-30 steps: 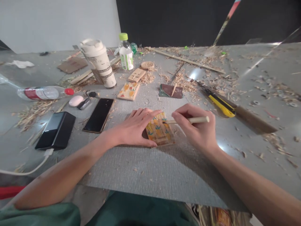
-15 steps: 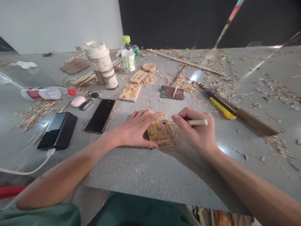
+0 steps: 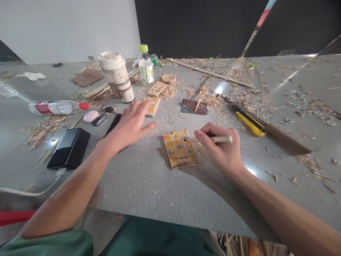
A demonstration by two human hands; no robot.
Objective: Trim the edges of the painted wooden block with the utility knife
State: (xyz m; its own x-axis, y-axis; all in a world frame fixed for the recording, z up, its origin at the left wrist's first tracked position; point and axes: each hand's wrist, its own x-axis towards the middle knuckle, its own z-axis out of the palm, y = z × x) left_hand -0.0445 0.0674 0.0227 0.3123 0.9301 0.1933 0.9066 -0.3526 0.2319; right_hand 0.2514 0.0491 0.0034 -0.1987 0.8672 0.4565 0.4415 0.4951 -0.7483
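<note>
My right hand [image 3: 222, 144] grips a slim pale-handled tool [image 3: 223, 139], brush-like or a pen, its dark tip at the right side of a small wooden board [image 3: 179, 151]. That board lies flat, painted yellow with teal leaf shapes and red spots near its top left. My left hand [image 3: 130, 124] is open, fingers spread and holding nothing, over the smartphone [image 3: 113, 124], which it mostly covers. Just beyond its fingertips lies a second painted wooden piece [image 3: 151, 109], partly hidden by the fingers. Behind that piece rests a carved wooden block [image 3: 157, 89].
At the left are a black box-shaped device [image 3: 69, 147] with a white cable and a lying plastic bottle [image 3: 58, 107]. A tall cup [image 3: 118, 78] and green-capped bottle [image 3: 145, 67] stand behind. A yellow utility knife [image 3: 250, 122] lies right, among wood shavings [image 3: 205, 92].
My left hand has let go of the painted board and moved left and away from me, towards the second painted piece. My right hand keeps its hold on the slim tool, almost unmoved.
</note>
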